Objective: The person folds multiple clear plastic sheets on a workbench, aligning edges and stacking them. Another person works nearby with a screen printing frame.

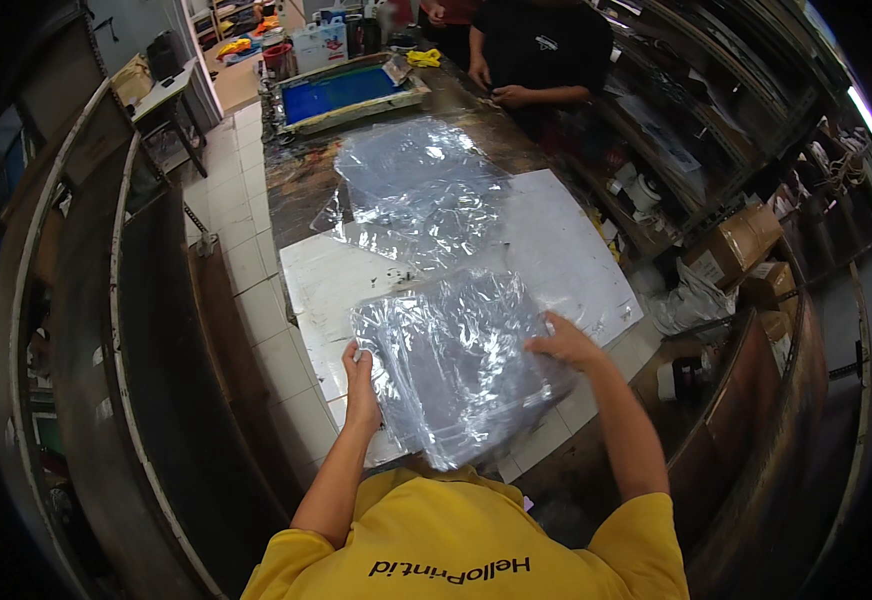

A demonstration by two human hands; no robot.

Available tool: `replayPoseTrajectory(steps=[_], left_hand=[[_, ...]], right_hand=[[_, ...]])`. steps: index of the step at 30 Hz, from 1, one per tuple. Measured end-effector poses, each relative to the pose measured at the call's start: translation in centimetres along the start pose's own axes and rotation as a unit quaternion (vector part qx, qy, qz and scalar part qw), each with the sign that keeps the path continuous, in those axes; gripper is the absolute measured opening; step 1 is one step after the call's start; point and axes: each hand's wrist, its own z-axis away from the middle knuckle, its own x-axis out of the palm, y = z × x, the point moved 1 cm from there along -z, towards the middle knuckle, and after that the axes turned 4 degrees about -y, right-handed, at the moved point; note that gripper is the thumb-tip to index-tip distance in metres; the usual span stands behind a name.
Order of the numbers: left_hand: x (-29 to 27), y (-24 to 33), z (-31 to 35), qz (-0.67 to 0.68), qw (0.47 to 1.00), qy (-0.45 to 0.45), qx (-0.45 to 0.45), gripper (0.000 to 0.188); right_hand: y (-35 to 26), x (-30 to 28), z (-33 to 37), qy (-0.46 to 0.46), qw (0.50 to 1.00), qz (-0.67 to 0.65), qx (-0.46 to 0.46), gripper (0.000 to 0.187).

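A thick stack of clear plastic bags (456,350) is held at the near end of the table, close to my body. My left hand (359,375) grips its left edge, thumb up along the side and the other fingers partly hidden by the stack. At the right edge my right hand (564,342) has its fingers closed over the plastic. Beyond this stack, more clear plastic bags (421,190) lie spread loosely on the table, overlapping and shiny. White sheets (566,240) cover the tabletop under and beside the plastic.
A framed screen with blue mesh (341,95) lies at the table's far end, near a yellow cloth (423,58). Another person in black (546,60) stands at the far right side. Shelving and cardboard boxes (736,245) line the right; dark racks (146,350) stand on the left.
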Motion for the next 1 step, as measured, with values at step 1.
replayPoseTrajectory(steps=[1], left_hand=[[-0.30, 0.38, 0.35, -0.021, 1.000, -0.005, -0.006, 0.072]], right_hand=[[-0.14, 0.57, -0.86, -0.011, 1.000, 0.000, -0.006, 0.084]])
